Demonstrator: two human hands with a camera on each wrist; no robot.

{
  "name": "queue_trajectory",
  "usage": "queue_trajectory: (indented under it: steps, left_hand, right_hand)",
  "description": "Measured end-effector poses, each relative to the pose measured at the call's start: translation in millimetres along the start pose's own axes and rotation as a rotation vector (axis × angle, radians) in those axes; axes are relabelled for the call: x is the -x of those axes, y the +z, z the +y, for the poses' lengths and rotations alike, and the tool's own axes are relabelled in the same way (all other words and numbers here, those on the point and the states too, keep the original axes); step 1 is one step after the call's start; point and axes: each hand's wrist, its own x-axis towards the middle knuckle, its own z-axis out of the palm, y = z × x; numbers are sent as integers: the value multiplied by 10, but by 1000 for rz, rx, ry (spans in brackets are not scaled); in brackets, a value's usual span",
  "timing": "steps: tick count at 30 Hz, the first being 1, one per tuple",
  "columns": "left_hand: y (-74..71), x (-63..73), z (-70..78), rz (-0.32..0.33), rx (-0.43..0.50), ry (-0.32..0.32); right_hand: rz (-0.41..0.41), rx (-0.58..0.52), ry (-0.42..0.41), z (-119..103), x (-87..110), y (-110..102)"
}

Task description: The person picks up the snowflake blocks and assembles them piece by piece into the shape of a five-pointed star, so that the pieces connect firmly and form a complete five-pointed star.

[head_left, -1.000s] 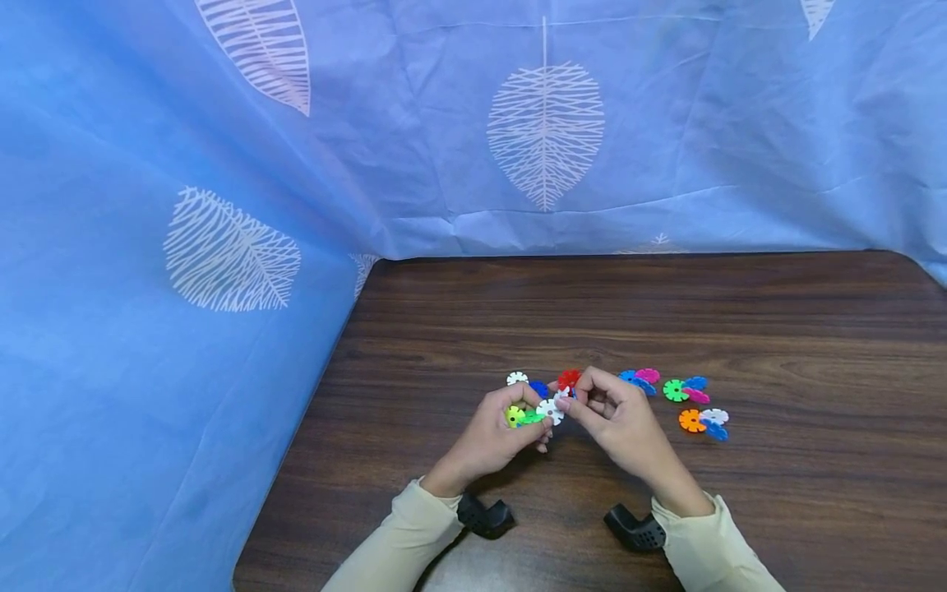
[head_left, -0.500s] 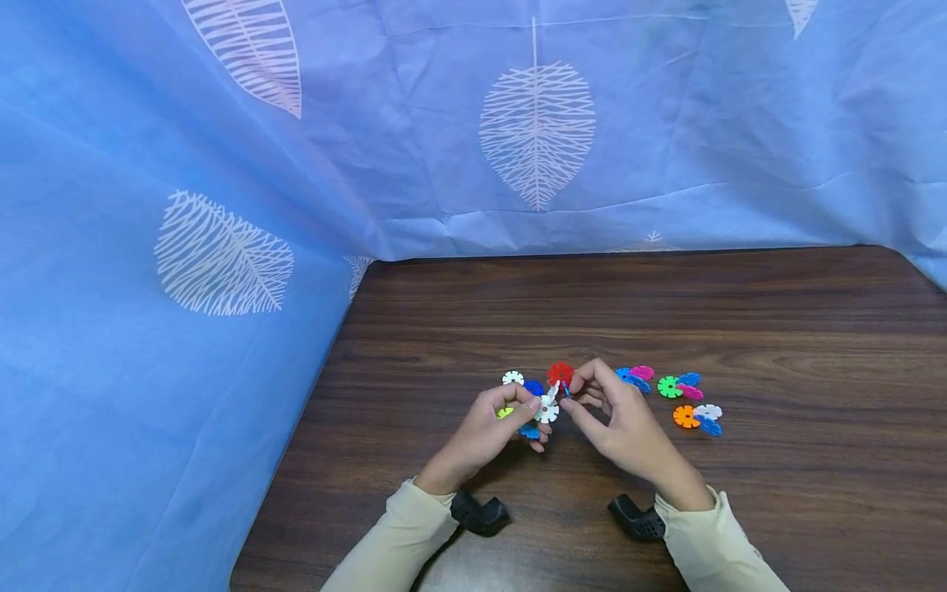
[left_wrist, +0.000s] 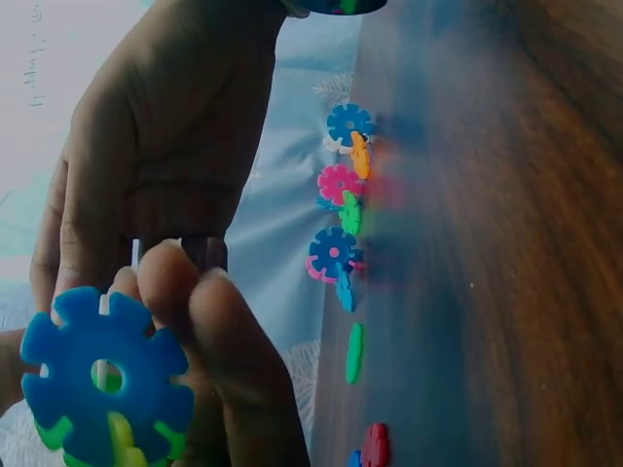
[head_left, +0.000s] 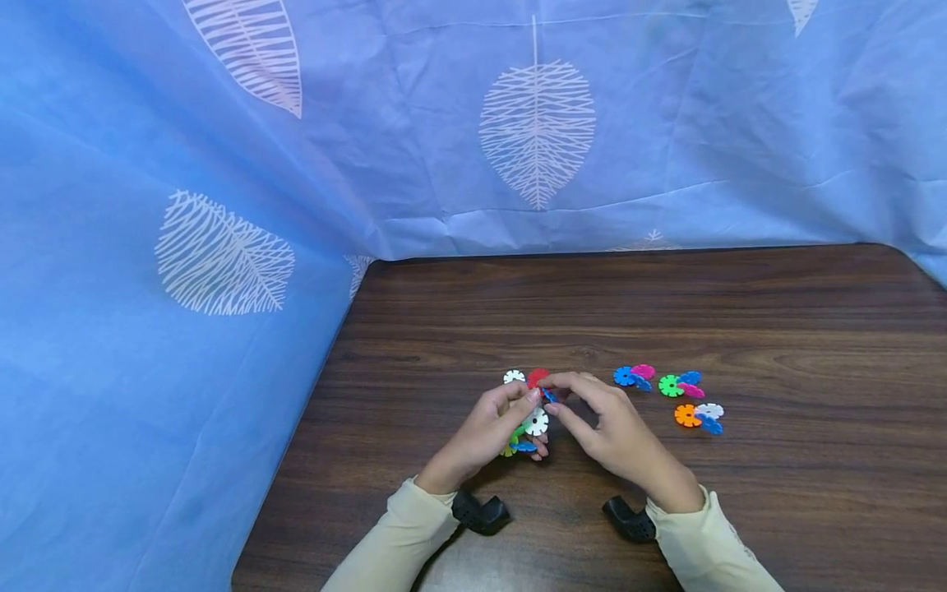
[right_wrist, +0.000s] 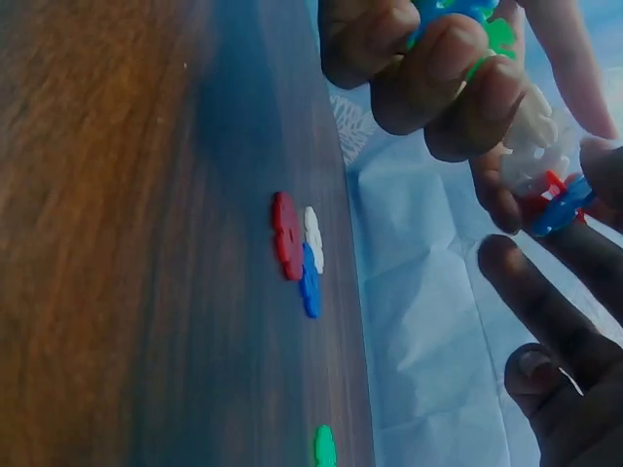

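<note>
My left hand (head_left: 481, 432) grips a joined cluster of notched plastic snowflake discs. A white disc (head_left: 536, 422) shows beside its thumb, with a green part, a yellow part and a blue disc (left_wrist: 107, 375) lower in the cluster. The right hand (head_left: 610, 432) pinches a small blue disc (right_wrist: 565, 206) between thumb and fingers, right at the left thumb's tip. A bit of red (right_wrist: 555, 182) shows against the blue disc, close to the whitish discs (right_wrist: 533, 146) of the cluster. The hands' fingers partly hide where these pieces meet.
On the brown table (head_left: 814, 329) behind the hands lie a white disc (head_left: 514, 376), a red disc (head_left: 538, 377), a blue disc (right_wrist: 310, 282) and a green disc (left_wrist: 354, 352). To the right are three joined clusters: blue-pink (head_left: 625, 376), green-blue-pink (head_left: 669, 386) and orange-white-blue (head_left: 687, 415). Blue leaf-patterned cloth (head_left: 444, 123) borders the table.
The right hand came away from the white disc with the blue disc between its fingertips, then moved left against the left hand. The cluster has turned, its white disc now lower.
</note>
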Motion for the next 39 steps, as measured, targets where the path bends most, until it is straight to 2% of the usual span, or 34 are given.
queue_trajectory:
  steps: [4, 9, 13, 21, 26, 33, 36, 39]
  left_hand:
    - [-14, 0, 5, 24, -29, 14]
    - [-27, 7, 19, 74, -33, 26]
    - [-40, 2, 28, 129, -23, 42]
    - [-51, -1, 46, 217, 0, 66]
    - [-61, 1, 63, 228, 6, 86]
    - [-72, 0, 83, 261, -5, 88]
    - [-70, 8, 86, 271, -23, 87]
    - [-65, 7, 88, 273, -31, 97]
  right_hand:
    - [13, -17, -38, 8, -17, 33]
    - [14, -73, 9, 30, -34, 60]
    - [29, -54, 21, 71, -53, 100]
    - [-10, -32, 26, 145, -59, 172]
    - [-90, 45, 52, 196, -65, 196]
    - [-280, 309, 159, 229, -149, 230]
    - [-355, 335, 198, 242, -171, 241]
    - [-380, 317, 213, 255, -177, 240]
